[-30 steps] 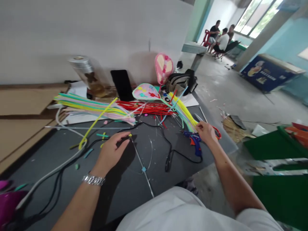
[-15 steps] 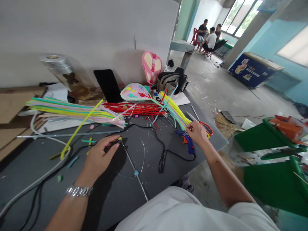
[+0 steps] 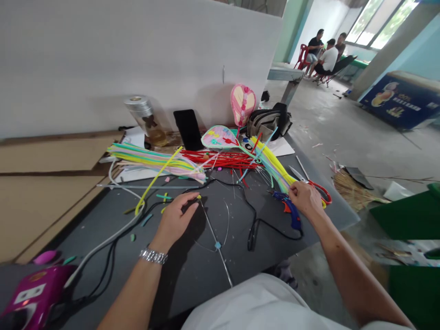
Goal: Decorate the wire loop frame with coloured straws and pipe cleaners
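My left hand (image 3: 177, 215), with a metal watch (image 3: 153, 255) on the wrist, lies flat on the dark table (image 3: 192, 270). Its fingertips press on the top end of a thin wire frame (image 3: 216, 238), beside a small yellow bit. My right hand (image 3: 305, 199) rests at the table's right side with its fingers curled. It sits between a blue glue gun (image 3: 291, 214) and red-handled scissors (image 3: 319, 189), at the ends of the yellow and green fuzzy stems (image 3: 271, 165). What its fingers hold, if anything, is hidden.
Bundles of pastel stems (image 3: 151, 158) and red stems (image 3: 220, 159) lie across the back of the table. A metal-lidded jar (image 3: 144, 119), a black phone (image 3: 187, 129), two decorated fans (image 3: 243, 103), a bag (image 3: 266, 121), black cables (image 3: 252, 229) and a magenta device (image 3: 32, 295) are also there. People sit far off (image 3: 326, 55).
The view swung left and then back to the right. Both hands stay where they were, the left on the wire's end and the right by the glue gun and scissors.
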`<state>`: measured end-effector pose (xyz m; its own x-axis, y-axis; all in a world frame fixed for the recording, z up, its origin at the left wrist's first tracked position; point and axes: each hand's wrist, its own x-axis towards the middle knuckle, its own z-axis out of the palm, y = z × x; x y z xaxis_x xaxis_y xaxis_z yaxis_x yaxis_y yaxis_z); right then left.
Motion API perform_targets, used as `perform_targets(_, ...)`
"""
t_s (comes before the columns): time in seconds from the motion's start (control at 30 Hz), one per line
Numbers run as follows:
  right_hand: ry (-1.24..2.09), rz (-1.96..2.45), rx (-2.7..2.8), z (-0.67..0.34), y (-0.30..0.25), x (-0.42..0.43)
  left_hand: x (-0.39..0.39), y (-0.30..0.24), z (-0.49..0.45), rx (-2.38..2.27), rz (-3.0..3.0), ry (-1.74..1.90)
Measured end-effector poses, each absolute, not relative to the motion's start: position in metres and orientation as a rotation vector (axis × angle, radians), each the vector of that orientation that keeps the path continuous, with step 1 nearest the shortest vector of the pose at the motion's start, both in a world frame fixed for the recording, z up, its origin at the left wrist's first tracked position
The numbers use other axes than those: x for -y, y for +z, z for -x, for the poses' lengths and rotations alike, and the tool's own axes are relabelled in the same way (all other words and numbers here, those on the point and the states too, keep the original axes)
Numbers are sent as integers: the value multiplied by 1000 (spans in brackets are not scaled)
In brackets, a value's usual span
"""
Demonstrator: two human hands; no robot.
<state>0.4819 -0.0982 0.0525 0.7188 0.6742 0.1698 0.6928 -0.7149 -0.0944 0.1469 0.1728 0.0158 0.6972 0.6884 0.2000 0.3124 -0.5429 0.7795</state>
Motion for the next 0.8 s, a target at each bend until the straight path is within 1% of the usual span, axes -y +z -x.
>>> perform_targets(0.3,-94,2598,1030,-486,50,100,-174,14,-147,-817,-2113,617)
perform_targets(0.6,-286,2600,872,-505,43,107,-178,13,-147,-860,-2141,580)
perform_targets(0.8,-183,2551,929,-504,37,108,-180,11,-146,-883,-2157,550)
